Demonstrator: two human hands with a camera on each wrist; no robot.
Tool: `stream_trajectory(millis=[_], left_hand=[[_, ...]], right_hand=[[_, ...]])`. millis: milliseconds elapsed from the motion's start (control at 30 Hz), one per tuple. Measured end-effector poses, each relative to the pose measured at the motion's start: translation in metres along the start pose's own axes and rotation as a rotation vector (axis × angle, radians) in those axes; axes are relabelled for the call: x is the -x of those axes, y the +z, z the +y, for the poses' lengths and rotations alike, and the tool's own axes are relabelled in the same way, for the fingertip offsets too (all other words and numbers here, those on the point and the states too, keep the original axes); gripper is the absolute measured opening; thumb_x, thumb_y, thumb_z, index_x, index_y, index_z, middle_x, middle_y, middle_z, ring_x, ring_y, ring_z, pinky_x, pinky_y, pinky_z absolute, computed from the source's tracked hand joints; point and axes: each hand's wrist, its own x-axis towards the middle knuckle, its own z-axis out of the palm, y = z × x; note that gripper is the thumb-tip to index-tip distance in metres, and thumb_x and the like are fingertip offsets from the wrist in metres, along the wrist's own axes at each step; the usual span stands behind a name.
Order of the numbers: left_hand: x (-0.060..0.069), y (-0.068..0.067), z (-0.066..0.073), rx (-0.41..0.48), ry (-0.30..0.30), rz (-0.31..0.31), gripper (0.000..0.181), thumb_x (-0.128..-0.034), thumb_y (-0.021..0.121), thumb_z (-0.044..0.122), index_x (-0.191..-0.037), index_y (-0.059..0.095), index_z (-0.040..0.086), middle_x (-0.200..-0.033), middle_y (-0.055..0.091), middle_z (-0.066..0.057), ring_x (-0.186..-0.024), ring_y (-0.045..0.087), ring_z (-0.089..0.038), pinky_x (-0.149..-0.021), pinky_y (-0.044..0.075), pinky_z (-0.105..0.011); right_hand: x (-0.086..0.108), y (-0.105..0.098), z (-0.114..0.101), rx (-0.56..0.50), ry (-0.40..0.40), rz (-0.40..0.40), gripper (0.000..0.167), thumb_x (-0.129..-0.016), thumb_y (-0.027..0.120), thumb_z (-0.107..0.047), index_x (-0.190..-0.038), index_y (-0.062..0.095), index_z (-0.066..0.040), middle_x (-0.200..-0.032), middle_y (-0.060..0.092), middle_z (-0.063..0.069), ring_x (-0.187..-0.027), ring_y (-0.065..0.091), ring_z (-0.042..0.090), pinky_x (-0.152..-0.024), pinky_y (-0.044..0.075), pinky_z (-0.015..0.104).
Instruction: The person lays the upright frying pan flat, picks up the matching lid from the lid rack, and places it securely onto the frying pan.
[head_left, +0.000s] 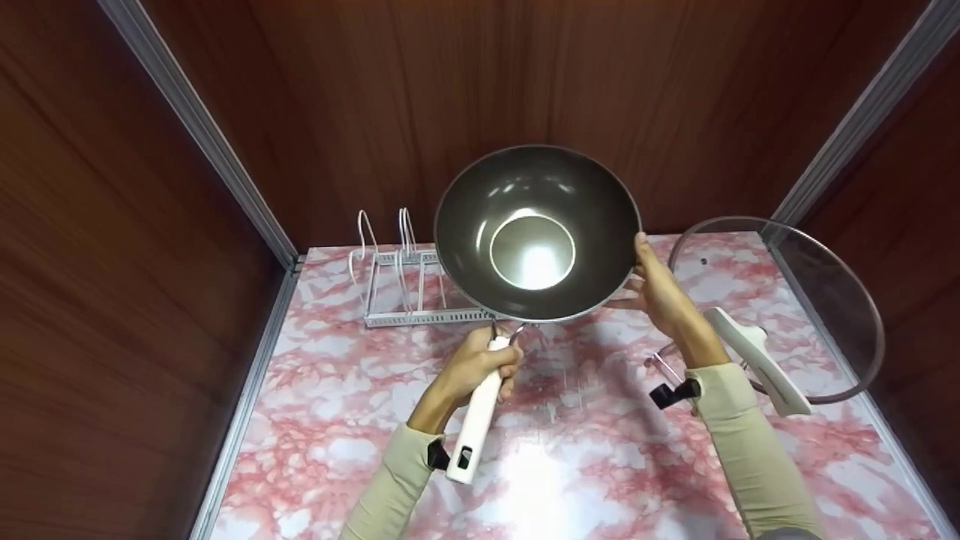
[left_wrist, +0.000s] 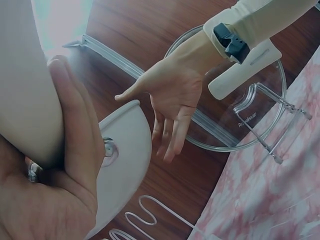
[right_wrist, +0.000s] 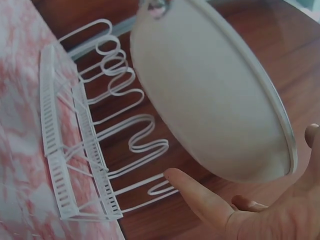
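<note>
My left hand [head_left: 472, 367] grips the long white handle [head_left: 477, 427] of a wok [head_left: 465, 225] with a dark inside. The wok is held up in the air, its bowl tilted toward the head camera. Its pale outer side [right_wrist: 210, 100] shows in the right wrist view. My right hand [head_left: 664, 296] is at the wok's right rim, fingers spread and fairly straight. In the left wrist view the right palm [left_wrist: 175, 90] faces the wok, with the thumb close to the rim; whether it touches cannot be told.
Behind and below the wok stands a white wire rack [head_left: 420, 319]. On the right, a glass lid [head_left: 840, 300] with a white handle [head_left: 761, 360] leans upright in a wire stand [head_left: 664, 367]. Brown panels [head_left: 480, 75] enclose the marbled pink table [head_left: 337, 420] at the back and sides.
</note>
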Motion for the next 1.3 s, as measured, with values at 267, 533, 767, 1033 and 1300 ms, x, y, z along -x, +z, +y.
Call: stream_trajectory(millis=[267,533,767,1033,1300], left_hand=[[0.002,-0.001,-0.002,-0.019,-0.016,-0.036,0.009,-0.0968,0.056,0.002,-0.088,0.052,0.001,-0.060,0.048,0.002,-0.040,0.057,-0.010,-0.042,0.053,-0.025],[0.005,-0.004,0.000,-0.016,-0.017,-0.078,0.011,-0.0974,0.057,0.002,-0.088,0.051,0.004,-0.060,0.047,0.002,-0.040,0.058,-0.010,-0.040,0.052,-0.025],[0.007,-0.008,0.000,-0.034,-0.022,-0.104,0.012,-0.0954,0.058,0.004,-0.086,0.050,0.006,-0.060,0.048,0.003,-0.041,0.058,-0.010,-0.040,0.050,-0.024],[0.007,-0.010,-0.002,-0.030,-0.048,-0.119,0.015,-0.0955,0.058,0.004,-0.082,0.052,0.007,-0.060,0.048,0.002,-0.041,0.057,-0.011,-0.041,0.051,-0.025],[0.006,-0.011,-0.003,-0.059,-0.065,-0.124,0.012,-0.0941,0.059,0.004,-0.085,0.052,0.008,-0.061,0.048,0.002,-0.041,0.057,-0.011,-0.040,0.050,-0.025]], right_hand=[[-0.009,-0.010,-0.009,0.014,0.040,0.023,0.091,-0.102,0.038,-0.075,-0.173,0.011,-0.025,-0.178,0.018,0.014,-0.158,0.032,0.043,-0.107,0.053,0.049],[-0.016,-0.021,-0.011,0.015,0.056,0.017,0.090,-0.103,0.039,-0.074,-0.173,0.011,-0.024,-0.180,0.012,0.008,-0.160,0.026,0.041,-0.130,0.025,0.062],[-0.021,-0.027,-0.011,-0.021,0.057,-0.028,0.086,-0.104,0.039,-0.072,-0.173,0.007,-0.031,-0.181,0.010,0.003,-0.163,0.021,0.028,-0.135,0.015,0.055],[-0.019,-0.032,-0.012,-0.107,0.095,-0.020,0.057,-0.108,0.053,-0.053,-0.150,0.046,-0.015,-0.130,0.069,-0.003,-0.115,0.068,0.011,-0.103,0.055,0.031],[-0.015,-0.032,-0.012,-0.157,0.086,-0.002,0.027,-0.109,0.060,-0.034,-0.122,0.062,-0.011,-0.104,0.079,-0.001,-0.096,0.076,0.012,-0.088,0.062,0.028]])
